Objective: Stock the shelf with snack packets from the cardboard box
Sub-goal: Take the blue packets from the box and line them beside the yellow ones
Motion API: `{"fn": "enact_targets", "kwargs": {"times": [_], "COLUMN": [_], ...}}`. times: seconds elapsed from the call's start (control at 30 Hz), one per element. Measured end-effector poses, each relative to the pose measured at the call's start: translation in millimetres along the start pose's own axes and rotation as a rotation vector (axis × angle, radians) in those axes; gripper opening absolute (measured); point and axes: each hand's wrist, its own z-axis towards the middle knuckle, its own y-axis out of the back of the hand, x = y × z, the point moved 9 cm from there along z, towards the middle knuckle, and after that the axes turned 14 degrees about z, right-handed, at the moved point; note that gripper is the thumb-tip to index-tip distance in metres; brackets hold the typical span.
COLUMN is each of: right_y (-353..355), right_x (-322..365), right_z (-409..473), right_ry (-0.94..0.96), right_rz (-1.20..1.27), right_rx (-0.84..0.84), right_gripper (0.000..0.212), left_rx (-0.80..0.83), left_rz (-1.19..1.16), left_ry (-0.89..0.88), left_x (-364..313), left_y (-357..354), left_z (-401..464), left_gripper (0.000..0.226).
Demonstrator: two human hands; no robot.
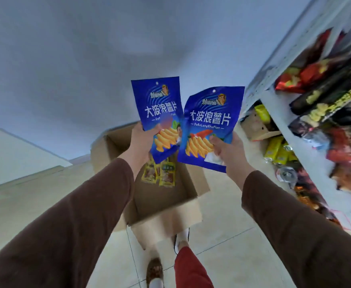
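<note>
So I'm standing on a pale tiled floor (pixel 228 252) with a plain bluish wall (pixel 66 59) ahead, and the white shelf (pixel 278 113) runs up my right side, already crammed with crinkly red, black and yellow packs that are too blurred to read. My left hand (pixel 141 140) is pinching one blue snack packet (pixel 155 104) by its lower edge, thumb on the front over the chip picture, the other fingers hidden behind it. My right hand (pixel 226 148) has a second blue packet (pixel 210 125) the same way, thumb pressed on the front near the bottom corner, fingers curled round the back. Both are flat glossy foil pouches with a small hang hole up top, held upright side by side, the right one overlapping the left one's edge, up in the air above the cardboard box (pixel 191 196). The box sits open on the floor near my feet, plain brown corrugated stuff with flaps splayed out, and a few small yellow sachets (pixel 160 175) are lying on its bottom. Brown sleeves on both arms
</note>
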Motion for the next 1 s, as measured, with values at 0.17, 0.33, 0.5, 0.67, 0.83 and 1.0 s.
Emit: {"fn": "enact_targets", "kwargs": {"times": [0.17, 0.33, 0.5, 0.67, 0.83, 1.0], "right_y": [120, 254, 396, 549, 680, 778], "right_x": [123, 200, 232, 239, 235, 226], "right_z": [-110, -222, -318, -391, -439, -454], "right_ry": [0.16, 0.297, 0.376, 0.412, 0.451, 0.452], "right_rz": [0.115, 0.181, 0.268, 0.298, 0.366, 0.446], "right_rx": [-0.237, -0.405, -0.597, -0.769, -0.885, -0.98], "right_gripper": [0.037, 0.039, 0.041, 0.044, 0.037, 0.038], "left_rx": [0.218, 0.457, 0.604, 0.741, 0.831, 0.882], "left_rz": [0.079, 0.134, 0.209, 0.243, 0.259, 0.312], "left_ry": [-0.194, -0.368, -0.512, -0.546, -0.58, -0.626], "left_x": [-128, -212, -249, -250, -243, -241], "left_y": [-81, -193, -327, -475, -604, -702], "left_z": [-122, -247, -361, -468, -558, -607], "left_gripper": [0.032, 0.024, 0.009, 0.019, 0.015, 0.019]}}
